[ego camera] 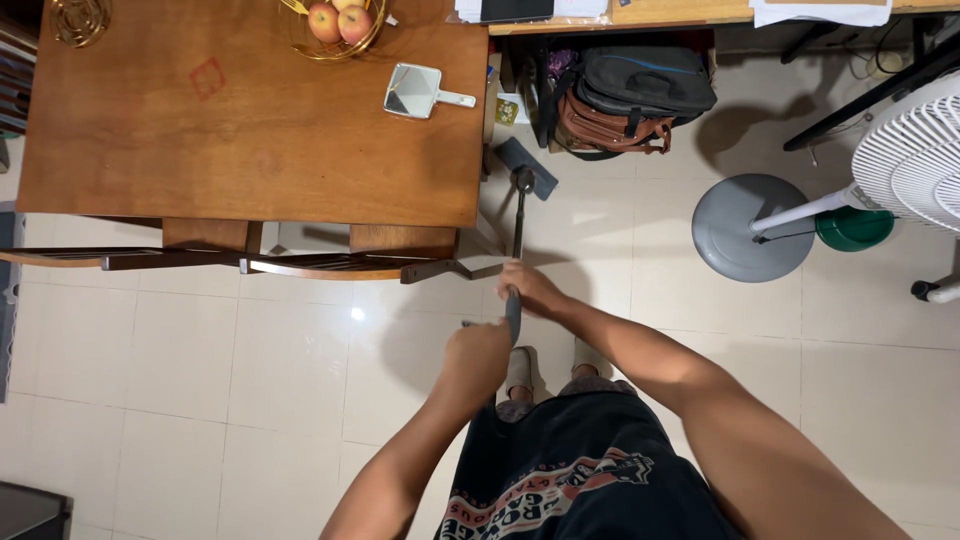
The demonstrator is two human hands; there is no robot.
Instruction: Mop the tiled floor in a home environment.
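I stand on a pale tiled floor and hold a mop with a long grey handle in both hands. My right hand grips the handle farther down, my left hand grips its upper end close to my body. The flat dark mop head rests on the floor just right of the wooden table, beside the bags.
A wooden chair is pushed under the table's near edge. On the table lie a hand mirror and a wire bowl of apples. Dark bags sit under a desk. A white fan on a round grey base stands right.
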